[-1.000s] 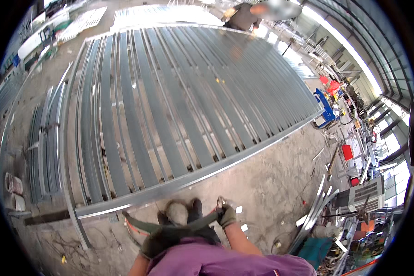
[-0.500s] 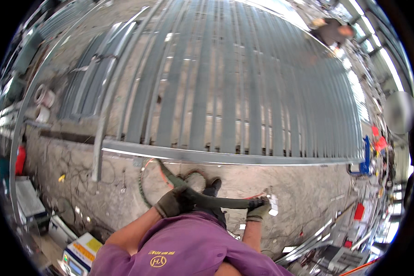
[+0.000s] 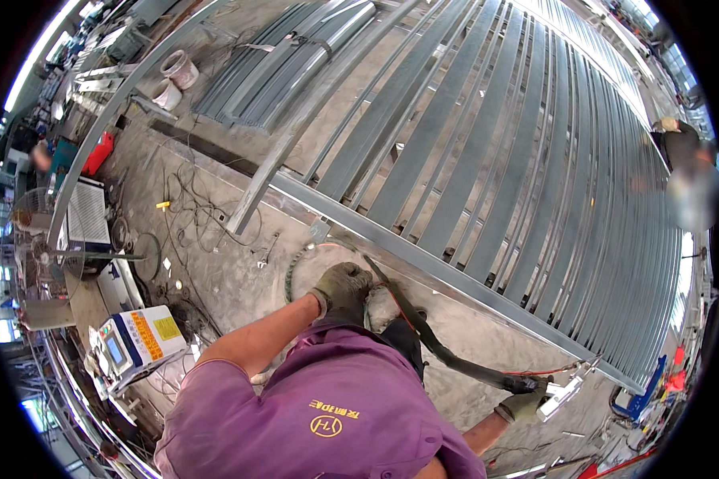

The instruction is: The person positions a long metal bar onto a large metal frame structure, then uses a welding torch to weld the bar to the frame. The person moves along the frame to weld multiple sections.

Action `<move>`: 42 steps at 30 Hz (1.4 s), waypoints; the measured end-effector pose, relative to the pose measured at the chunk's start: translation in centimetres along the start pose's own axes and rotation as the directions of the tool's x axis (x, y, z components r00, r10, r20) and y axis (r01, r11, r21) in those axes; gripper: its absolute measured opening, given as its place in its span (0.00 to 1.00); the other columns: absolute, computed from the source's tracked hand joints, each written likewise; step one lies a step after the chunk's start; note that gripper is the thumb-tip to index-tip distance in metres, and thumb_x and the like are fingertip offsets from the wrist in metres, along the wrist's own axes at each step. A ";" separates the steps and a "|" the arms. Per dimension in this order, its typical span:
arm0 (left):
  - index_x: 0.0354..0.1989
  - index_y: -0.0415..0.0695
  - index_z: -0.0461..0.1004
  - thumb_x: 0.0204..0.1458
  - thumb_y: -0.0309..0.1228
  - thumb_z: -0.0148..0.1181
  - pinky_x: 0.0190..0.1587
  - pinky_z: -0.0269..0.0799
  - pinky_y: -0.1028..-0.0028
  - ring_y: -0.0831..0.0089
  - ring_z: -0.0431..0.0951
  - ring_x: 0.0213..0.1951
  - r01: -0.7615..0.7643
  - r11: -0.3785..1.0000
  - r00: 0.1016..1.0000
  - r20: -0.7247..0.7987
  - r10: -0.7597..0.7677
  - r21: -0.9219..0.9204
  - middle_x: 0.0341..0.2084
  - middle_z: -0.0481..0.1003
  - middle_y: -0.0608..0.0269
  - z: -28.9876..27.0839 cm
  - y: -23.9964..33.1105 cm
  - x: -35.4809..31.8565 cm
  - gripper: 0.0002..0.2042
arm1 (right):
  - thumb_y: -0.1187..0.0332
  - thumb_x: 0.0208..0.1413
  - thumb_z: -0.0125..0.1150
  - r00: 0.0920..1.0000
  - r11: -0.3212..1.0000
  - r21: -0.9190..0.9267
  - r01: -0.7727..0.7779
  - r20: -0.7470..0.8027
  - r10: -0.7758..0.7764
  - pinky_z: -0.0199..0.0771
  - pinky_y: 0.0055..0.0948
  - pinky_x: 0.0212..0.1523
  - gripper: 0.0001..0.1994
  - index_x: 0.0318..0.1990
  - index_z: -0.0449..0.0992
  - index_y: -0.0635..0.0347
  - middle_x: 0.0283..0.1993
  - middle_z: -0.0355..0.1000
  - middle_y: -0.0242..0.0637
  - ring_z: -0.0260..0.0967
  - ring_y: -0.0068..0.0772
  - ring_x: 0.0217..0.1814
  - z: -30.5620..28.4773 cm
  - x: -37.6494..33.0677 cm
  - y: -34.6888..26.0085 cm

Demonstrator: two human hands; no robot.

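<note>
My right hand (image 3: 527, 401), in a dirty work glove, grips a welding torch (image 3: 561, 397) with a white, boxy head, near the lower right end of the steel frame. A thick dark sleeved hose (image 3: 435, 345) runs from it back past my legs, with a thin orange-red line alongside. My left hand (image 3: 343, 289), also gloved, is closed in front of my thigh, just left of the hose. Its palm side is hidden, so what it may hold does not show. Beyond lies a large grey steel panel of parallel slats (image 3: 471, 168), edged by a long rail (image 3: 423, 259).
At lower left stands a white machine (image 3: 140, 343) with a small screen, near a fan (image 3: 40, 227). Loose cables (image 3: 188, 215) lie on the concrete floor. Stacked steel profiles (image 3: 272, 72) and two buckets (image 3: 180, 70) are farther off. Another person (image 3: 683, 152) is by the panel's far side.
My view has turned, so the panel now slants down to the right. My right hand has carried the torch outward to the right. The left hand no longer wraps round the hose.
</note>
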State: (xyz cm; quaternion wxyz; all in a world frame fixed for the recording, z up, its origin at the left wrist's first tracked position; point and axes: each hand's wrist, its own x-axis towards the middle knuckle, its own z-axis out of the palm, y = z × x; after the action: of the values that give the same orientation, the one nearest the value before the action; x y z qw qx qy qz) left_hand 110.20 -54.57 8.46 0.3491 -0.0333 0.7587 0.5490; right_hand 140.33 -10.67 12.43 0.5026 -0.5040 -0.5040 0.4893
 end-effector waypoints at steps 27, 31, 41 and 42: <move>0.41 0.39 0.82 0.58 0.48 0.55 0.50 0.75 0.53 0.44 0.83 0.46 0.272 0.663 0.953 -0.290 -0.086 0.697 0.39 0.83 0.40 9.6 -28.8 -14.7 0.22 | 0.65 0.65 0.63 0.791 0.965 0.234 0.122 0.564 -0.236 0.73 0.25 0.40 0.09 0.41 0.80 0.62 0.47 0.76 0.32 0.68 0.20 0.37 10.9 13.9 -6.4; 0.39 0.35 0.83 0.55 0.51 0.56 0.50 0.74 0.54 0.43 0.82 0.46 0.443 0.893 0.723 -0.621 -0.304 0.079 0.37 0.82 0.36 6.4 -20.5 -10.2 0.26 | 0.63 0.65 0.63 0.814 0.991 0.132 -0.012 0.577 -0.067 0.73 0.24 0.41 0.11 0.40 0.80 0.62 0.45 0.75 0.34 0.69 0.20 0.38 11.9 13.9 -6.6; 0.56 0.27 0.75 0.60 0.59 0.52 0.62 0.70 0.56 0.39 0.76 0.58 0.108 0.956 0.395 -0.871 -0.292 -0.272 0.53 0.77 0.29 -6.8 -7.4 10.3 0.39 | 0.52 0.72 0.55 0.756 0.973 0.078 0.216 0.618 -0.217 0.74 0.22 0.38 0.24 0.61 0.77 0.63 0.43 0.73 0.29 0.69 0.18 0.37 14.9 11.4 -9.3; 0.58 0.27 0.73 0.60 0.60 0.52 0.63 0.69 0.56 0.40 0.75 0.60 0.190 0.946 0.384 -0.867 -0.317 -0.262 0.55 0.76 0.29 -7.2 -5.1 12.4 0.40 | 0.52 0.72 0.55 0.764 0.971 0.079 0.225 0.604 -0.227 0.75 0.22 0.40 0.25 0.62 0.76 0.64 0.47 0.74 0.30 0.70 0.18 0.39 14.9 11.1 -9.7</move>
State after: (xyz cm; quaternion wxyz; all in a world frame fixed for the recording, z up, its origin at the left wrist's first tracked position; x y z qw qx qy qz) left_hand 99.52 -58.60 -1.63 -0.0331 -0.4575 0.7779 0.4295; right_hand 125.38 0.52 22.07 0.3694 -0.2548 -0.6951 0.5617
